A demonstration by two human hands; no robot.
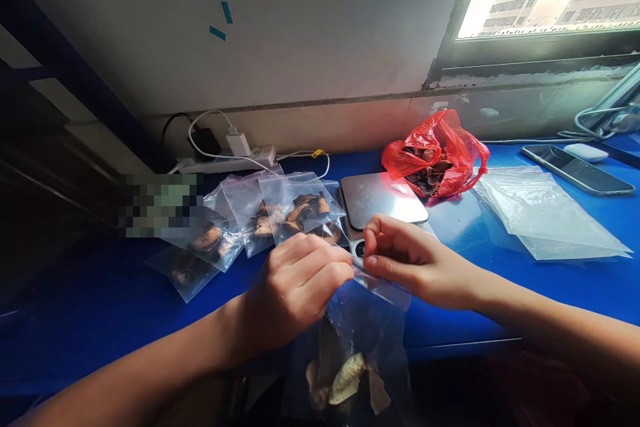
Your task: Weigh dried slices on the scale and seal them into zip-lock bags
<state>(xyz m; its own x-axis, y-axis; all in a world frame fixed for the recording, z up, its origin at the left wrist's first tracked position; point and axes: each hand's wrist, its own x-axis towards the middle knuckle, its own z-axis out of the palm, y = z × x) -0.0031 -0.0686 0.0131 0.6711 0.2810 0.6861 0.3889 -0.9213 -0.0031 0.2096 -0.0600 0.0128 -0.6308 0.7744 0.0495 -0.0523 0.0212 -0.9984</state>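
A clear zip-lock bag [370, 320] hangs in front of me past the table's edge, with several dried slices [349, 379] at its bottom. My left hand [305, 280] is closed, pinching the bag's top edge. Close beside it, my right hand [405, 257] has curled fingers, with the thumb and fingertips at the same top edge. Behind my hands stands a kitchen scale [383, 200] with a bare metal plate. Filled clear bags [305, 203] of brown dried pieces lie overlapping beyond my left hand.
An open red plastic bag [440, 153] of dark dried pieces stands behind the scale. Flat clear bags [545, 213] and a phone [577, 169] lie at the right. A power strip [235, 160] with cables runs along the wall. The blue table [465, 320] ends near my forearms.
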